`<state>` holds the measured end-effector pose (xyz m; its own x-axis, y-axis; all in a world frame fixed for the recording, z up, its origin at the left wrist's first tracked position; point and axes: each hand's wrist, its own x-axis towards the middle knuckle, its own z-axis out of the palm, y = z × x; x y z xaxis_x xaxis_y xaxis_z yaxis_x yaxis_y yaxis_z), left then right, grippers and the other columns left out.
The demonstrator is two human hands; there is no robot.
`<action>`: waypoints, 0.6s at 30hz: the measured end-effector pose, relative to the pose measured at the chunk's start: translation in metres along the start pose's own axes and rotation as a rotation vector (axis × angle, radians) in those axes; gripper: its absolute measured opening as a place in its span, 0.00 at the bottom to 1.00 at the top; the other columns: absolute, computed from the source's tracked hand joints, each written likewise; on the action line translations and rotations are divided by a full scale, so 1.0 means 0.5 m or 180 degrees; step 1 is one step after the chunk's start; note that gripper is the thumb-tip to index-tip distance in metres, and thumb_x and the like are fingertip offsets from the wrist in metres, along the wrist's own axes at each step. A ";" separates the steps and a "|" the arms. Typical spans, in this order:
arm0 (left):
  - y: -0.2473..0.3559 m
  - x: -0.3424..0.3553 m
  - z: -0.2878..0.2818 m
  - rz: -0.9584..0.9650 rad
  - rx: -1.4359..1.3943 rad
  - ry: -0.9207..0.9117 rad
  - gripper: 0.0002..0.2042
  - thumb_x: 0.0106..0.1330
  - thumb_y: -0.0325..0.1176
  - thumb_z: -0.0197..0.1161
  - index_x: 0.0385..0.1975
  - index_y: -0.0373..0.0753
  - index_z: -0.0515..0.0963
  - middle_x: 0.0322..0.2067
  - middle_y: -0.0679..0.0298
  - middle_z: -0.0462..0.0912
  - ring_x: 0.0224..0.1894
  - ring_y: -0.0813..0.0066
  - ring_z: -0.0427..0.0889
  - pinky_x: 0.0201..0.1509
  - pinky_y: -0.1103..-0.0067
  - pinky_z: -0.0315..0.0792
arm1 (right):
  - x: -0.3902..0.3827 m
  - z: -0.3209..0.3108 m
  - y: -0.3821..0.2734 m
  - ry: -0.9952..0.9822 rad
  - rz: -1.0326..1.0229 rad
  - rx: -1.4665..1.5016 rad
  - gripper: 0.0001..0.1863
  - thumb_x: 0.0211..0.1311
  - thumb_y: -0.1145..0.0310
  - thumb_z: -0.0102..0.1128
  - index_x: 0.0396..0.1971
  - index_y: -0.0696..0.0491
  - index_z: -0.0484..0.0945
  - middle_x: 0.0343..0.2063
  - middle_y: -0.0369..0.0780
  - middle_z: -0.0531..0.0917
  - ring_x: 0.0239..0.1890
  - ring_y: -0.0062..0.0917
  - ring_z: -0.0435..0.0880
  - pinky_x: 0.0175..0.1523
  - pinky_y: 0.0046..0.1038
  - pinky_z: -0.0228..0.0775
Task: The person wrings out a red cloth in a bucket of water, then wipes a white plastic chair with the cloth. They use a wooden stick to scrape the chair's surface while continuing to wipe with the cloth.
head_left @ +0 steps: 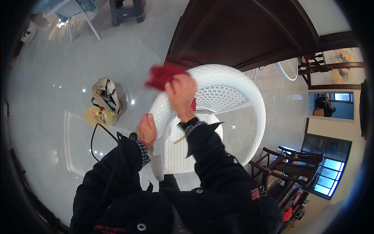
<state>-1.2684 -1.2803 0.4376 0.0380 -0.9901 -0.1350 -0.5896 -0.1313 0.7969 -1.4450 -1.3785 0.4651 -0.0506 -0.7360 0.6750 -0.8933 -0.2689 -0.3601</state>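
The right hand (181, 94) grips a blurred red cloth (161, 77), lengthwise left to right; the left hand (146, 130) clasps the arched white chair (255, 113), opening nearward.

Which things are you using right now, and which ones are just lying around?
In use:
- red cloth, in the right hand
- white chair, touched by the left hand

Just around:
- grey stool
- open bag on the floor
- yellow bag beside it
- red flowers
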 end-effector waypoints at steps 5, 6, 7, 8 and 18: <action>-0.007 0.003 0.004 0.0307 0.0073 0.0105 0.18 0.77 0.43 0.44 0.32 0.35 0.72 0.27 0.41 0.78 0.33 0.34 0.76 0.35 0.53 0.68 | 0.030 -0.079 -0.035 -0.0874 0.1061 0.1795 0.11 0.61 0.65 0.62 0.27 0.59 0.79 0.25 0.46 0.80 0.31 0.41 0.80 0.44 0.40 0.71; -0.008 0.003 0.004 0.0268 0.0099 0.0082 0.18 0.77 0.42 0.44 0.32 0.35 0.72 0.27 0.41 0.78 0.33 0.34 0.76 0.35 0.53 0.68 | 0.042 -0.117 -0.017 -0.1064 0.2042 0.2210 0.13 0.67 0.64 0.57 0.29 0.60 0.79 0.26 0.50 0.80 0.30 0.45 0.80 0.38 0.41 0.71; -0.008 0.003 0.004 0.0283 0.0170 0.0105 0.18 0.77 0.42 0.43 0.33 0.35 0.73 0.27 0.41 0.78 0.32 0.34 0.76 0.35 0.54 0.68 | 0.073 -0.144 0.022 -0.0843 0.1655 0.1744 0.17 0.72 0.61 0.52 0.29 0.59 0.79 0.28 0.51 0.81 0.31 0.45 0.81 0.39 0.40 0.71; -0.007 0.001 0.004 0.0287 0.0123 0.0139 0.18 0.77 0.42 0.44 0.33 0.35 0.73 0.26 0.41 0.78 0.32 0.35 0.76 0.35 0.54 0.68 | 0.111 -0.169 0.070 -0.0462 0.0852 0.0809 0.20 0.74 0.59 0.49 0.29 0.59 0.79 0.28 0.51 0.81 0.31 0.46 0.80 0.38 0.39 0.71; 0.002 -0.001 -0.004 0.0126 0.0045 0.0062 0.18 0.77 0.43 0.44 0.34 0.35 0.73 0.27 0.41 0.78 0.32 0.35 0.76 0.35 0.55 0.69 | 0.122 -0.312 0.580 -0.0933 0.1249 -0.0870 0.22 0.63 0.58 0.59 0.55 0.51 0.79 0.61 0.49 0.72 0.61 0.47 0.72 0.65 0.44 0.65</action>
<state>-1.2676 -1.2802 0.4398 0.0301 -0.9953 -0.0919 -0.6024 -0.0915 0.7930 -1.7769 -1.4046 0.5021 -0.3112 -0.9008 0.3028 -0.9177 0.2021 -0.3420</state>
